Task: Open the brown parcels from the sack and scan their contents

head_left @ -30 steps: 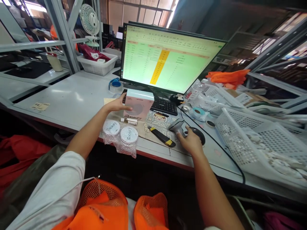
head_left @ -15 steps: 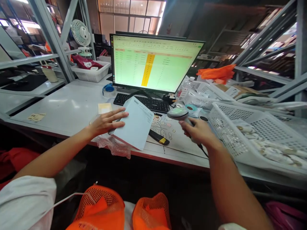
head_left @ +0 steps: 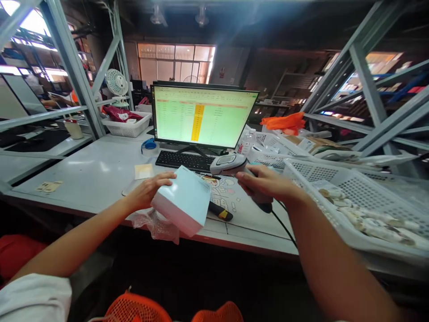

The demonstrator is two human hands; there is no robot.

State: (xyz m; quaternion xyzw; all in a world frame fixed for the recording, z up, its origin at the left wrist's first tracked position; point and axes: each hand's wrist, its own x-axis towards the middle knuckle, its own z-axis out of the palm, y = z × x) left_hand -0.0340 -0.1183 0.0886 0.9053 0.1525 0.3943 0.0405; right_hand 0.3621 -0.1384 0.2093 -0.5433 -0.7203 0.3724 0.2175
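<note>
I have left hand (head_left: 148, 191) gripping left side of box (head_left: 184, 194), tilted over near edge of table (head_left: 90, 172); right hand (head_left: 268, 183), wrapped round scanner (head_left: 229, 165), stands apart to box's right, scanner head pointing left

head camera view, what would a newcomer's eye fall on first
Probably the brightly lit green monitor at the back of the desk. Nearer, the left hand holds a tilted pale box by the desk's front edge, while the right hand grips a handheld scanner to the box's right.
</note>
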